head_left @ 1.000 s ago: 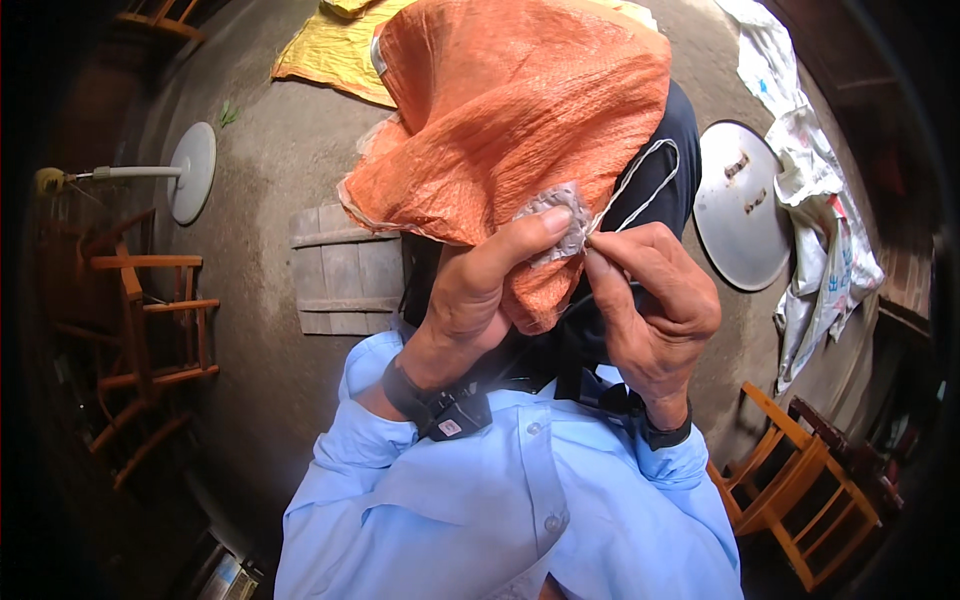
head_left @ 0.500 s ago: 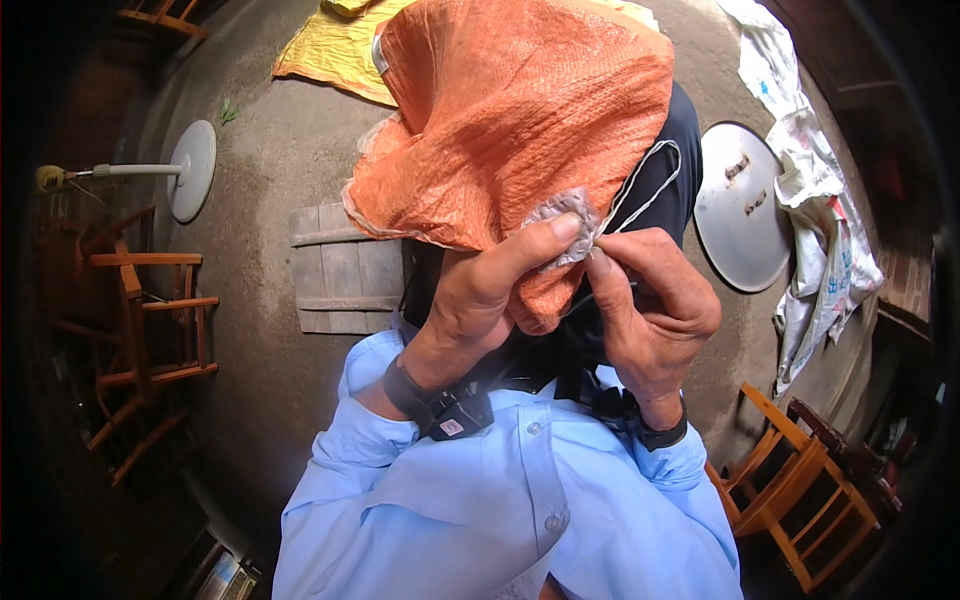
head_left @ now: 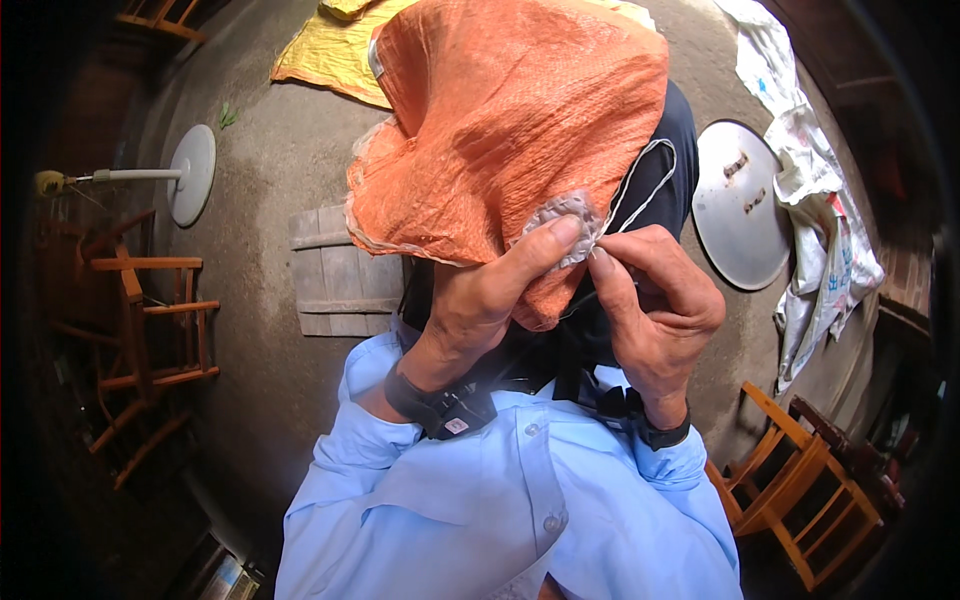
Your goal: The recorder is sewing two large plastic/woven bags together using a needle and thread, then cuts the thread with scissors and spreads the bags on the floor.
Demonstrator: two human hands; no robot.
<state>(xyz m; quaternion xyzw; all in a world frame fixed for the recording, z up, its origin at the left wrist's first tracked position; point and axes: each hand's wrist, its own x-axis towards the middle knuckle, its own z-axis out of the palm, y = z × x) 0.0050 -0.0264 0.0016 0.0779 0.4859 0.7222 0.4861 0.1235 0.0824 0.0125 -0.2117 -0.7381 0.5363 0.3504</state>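
Pinching the grey patch (head_left: pixel 553 209) on the orange sack (head_left: pixel 520 110) at upper centre, the left hand (head_left: pixel 472 308) has barely shifted; the right hand (head_left: pixel 662 315) grips white string (head_left: pixel 648 197) at the patch's edge, progress looking slight.

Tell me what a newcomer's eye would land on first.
Probably the big orange sack, filling the top centre. Next, near the middle, the left hand gripping a crinkled grey patch against it, and the right hand pinching white string beside that patch. At right, a round grey disc stands out.
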